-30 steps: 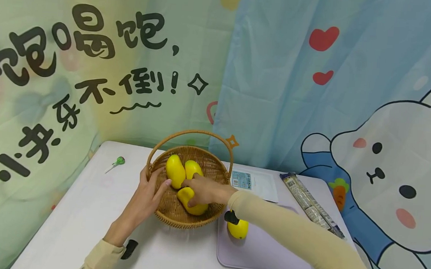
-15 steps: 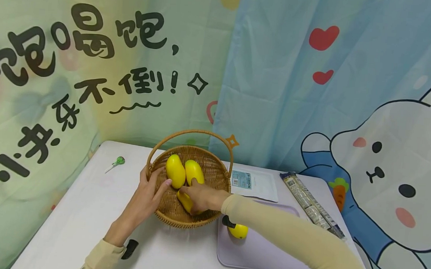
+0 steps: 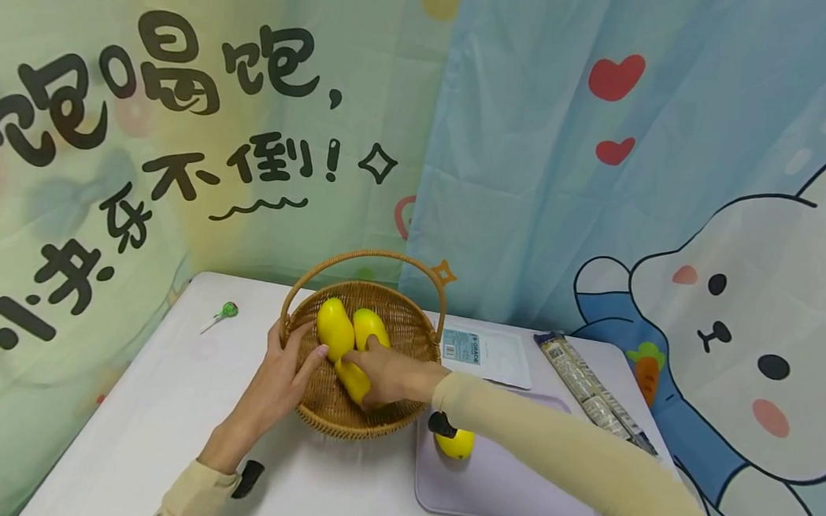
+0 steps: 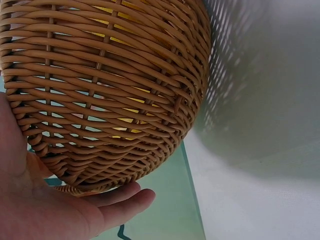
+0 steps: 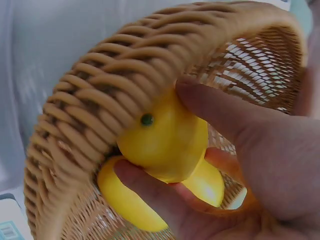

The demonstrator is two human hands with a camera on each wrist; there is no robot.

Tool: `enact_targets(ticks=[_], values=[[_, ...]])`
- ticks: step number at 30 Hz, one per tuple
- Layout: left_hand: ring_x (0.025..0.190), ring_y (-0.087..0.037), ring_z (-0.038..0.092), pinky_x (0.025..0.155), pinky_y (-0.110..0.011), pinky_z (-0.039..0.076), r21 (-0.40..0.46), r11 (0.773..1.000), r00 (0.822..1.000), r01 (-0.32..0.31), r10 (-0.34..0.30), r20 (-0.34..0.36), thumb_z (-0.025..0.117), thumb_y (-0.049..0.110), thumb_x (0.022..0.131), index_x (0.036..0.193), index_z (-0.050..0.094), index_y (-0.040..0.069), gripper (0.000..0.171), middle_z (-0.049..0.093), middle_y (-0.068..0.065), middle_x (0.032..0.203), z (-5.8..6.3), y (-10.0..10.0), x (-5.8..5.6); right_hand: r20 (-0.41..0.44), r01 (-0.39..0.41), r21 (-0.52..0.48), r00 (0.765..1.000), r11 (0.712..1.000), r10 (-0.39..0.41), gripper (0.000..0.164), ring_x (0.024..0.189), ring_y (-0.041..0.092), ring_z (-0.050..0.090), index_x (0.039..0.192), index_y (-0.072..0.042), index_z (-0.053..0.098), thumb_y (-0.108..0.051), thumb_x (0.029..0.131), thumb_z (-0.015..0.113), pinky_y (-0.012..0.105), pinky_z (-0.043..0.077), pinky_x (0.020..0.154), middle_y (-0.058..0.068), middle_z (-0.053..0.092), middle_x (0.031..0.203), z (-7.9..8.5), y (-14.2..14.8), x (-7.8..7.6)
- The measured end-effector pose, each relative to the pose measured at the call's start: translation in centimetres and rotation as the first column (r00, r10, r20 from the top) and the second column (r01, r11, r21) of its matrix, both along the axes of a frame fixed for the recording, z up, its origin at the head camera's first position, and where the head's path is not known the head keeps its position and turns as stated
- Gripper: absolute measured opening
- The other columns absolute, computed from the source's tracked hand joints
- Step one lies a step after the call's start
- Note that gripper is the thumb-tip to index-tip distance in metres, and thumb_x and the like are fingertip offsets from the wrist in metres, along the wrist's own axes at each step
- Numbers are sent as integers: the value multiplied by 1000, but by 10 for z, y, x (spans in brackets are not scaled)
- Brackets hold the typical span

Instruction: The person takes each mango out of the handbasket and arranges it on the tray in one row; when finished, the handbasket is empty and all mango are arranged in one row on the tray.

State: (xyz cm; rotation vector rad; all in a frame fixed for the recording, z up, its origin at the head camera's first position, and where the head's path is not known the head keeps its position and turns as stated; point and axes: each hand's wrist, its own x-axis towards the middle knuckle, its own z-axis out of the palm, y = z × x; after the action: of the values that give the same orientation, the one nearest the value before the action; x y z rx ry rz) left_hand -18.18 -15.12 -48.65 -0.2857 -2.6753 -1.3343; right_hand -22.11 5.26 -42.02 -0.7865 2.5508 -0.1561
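Note:
A round wicker basket [image 3: 419,329] with a tall arched handle stands on the table in the head view. My left hand [image 3: 271,379] grips its left rim, with the thumb on the inner side. In the left wrist view, part of that hand [image 4: 50,205] lies against the woven wall. Inside the basket, my right hand [image 3: 395,377] holds a yellow mango [image 3: 352,379] between thumb and fingers. The right wrist view shows this mango [image 5: 167,142] with its dark stem end near the rim. Two more mangoes lie behind it, one on the left [image 3: 335,328] and one on the right [image 3: 369,325].
A lilac tray [image 3: 505,496] at the right carries another yellow mango [image 3: 455,445], partly hidden by my sleeve. Behind the tray lie a white packet [image 3: 506,358] and a long wrapped package [image 3: 589,391]. A green lollipop [image 3: 228,309] lies at the back left.
My right hand has taken hold of the front mango and shifted it slightly left, close to the left mango. My left hand has stayed on the basket rim.

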Motion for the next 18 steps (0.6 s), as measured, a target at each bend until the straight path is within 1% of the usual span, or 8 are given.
enact_targets(ticks=[3,6,8,13,18], values=[[136,-48,48,106,-62,45,-4,1000,1000,2,-2,-3,43,52,106,155,34,8,67,6,-27,163,0,0,0,-9,18,-34,1000,999,-19,79,101,20,63,153,-24,45,-25,85,85,32,57,84,22,39,149,12,3,2],[137,-49,46,107,-63,44,0,1000,1000,5,-5,0,44,52,106,155,34,7,67,6,-27,163,0,0,0,-21,35,-81,999,996,-37,78,110,23,62,153,-23,44,-27,86,84,35,57,90,23,36,152,24,8,5],[138,-50,45,107,-63,43,-1,1000,1000,7,-7,-1,44,52,106,155,34,7,68,6,-28,163,0,0,0,-27,48,-110,998,993,-52,78,110,23,61,153,-24,45,-28,86,84,34,56,89,22,37,151,32,13,8],[138,-51,44,108,-64,43,-2,1000,1000,6,-6,-2,44,52,106,156,34,7,68,6,-28,163,0,0,0,-66,68,-158,995,985,-79,78,102,22,60,153,-24,45,-29,86,84,35,55,86,18,45,142,53,27,17],[139,-50,44,107,-64,43,-2,1000,1000,6,-6,0,42,54,106,156,33,7,69,5,-28,164,0,0,0,-63,97,-222,992,970,-113,78,112,25,56,153,-22,44,-28,86,84,41,53,93,16,45,140,69,50,25]])
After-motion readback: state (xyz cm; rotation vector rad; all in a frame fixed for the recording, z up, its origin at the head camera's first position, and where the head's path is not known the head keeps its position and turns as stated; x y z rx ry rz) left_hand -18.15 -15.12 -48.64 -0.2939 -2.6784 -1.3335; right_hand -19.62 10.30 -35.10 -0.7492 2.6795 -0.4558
